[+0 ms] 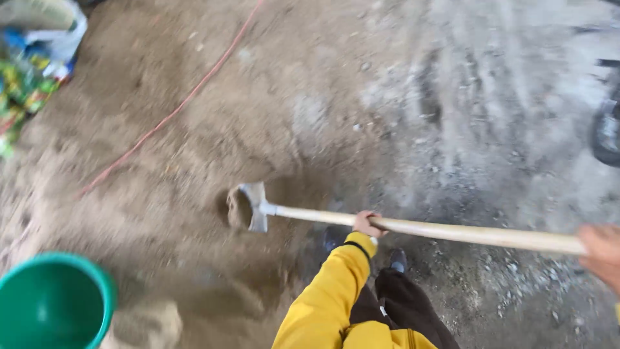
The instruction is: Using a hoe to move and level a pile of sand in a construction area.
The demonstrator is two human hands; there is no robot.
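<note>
— Where's the shovel (413, 227)?
— Its blade sits in the sand (194, 161) — the left hand (367, 223) grips mid-handle for leverage, the right hand (600, 249) clenches the end. A green bucket (55, 300) waits nearby.

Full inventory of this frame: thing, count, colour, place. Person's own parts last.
long wooden-handled shovel: 1, pale wood handle with a grey metal blade, lying across the middle, blade in the sand
loose sand pile: 1, brown, left and centre of the ground
round plastic bucket: 1, green, bottom left corner
thin cable: 1, orange-red, running across the sand from top centre toward the left
printed sacks: a few, white, blue and green, top left corner
concrete floor: 1, grey, right half
dark wheel: 1, black, right edge, partly cut off
shoes: 2, dark, below the handle
left hand: 1, yellow sleeve, gripping the handle mid-length
right hand: 1, gripping the handle's end at the right edge
</note>
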